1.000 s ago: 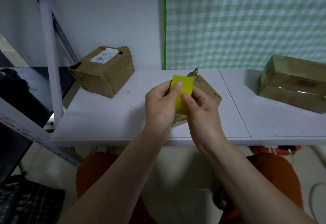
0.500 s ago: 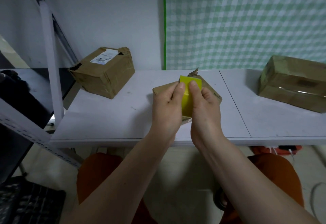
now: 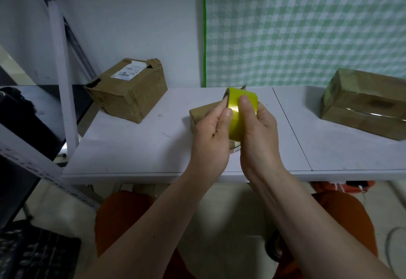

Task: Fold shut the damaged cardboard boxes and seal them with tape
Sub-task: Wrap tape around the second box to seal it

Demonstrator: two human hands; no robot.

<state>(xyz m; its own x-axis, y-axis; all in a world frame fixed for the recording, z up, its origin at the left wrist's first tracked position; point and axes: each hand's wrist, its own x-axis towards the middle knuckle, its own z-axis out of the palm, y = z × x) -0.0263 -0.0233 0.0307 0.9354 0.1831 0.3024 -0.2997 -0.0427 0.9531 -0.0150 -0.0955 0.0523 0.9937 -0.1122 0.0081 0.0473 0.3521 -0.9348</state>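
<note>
Holding: our left hand (image 3: 211,133) and right hand (image 3: 258,129) both grip the yellow tape roll (image 3: 238,111).
Box: small cardboard box (image 3: 201,111) lies just behind our hands.

Table (image 3: 136,147): white, seam right of centre
Far left: torn cardboard box (image 3: 129,89), label on top
Centre: small box (image 3: 201,114), partly hidden by hands
Far right: taped box (image 3: 364,105)

A green checked cloth (image 3: 307,26) hangs behind the white counter (image 3: 131,147); a white post (image 3: 62,81) stands left, perhaps shelving.
</note>
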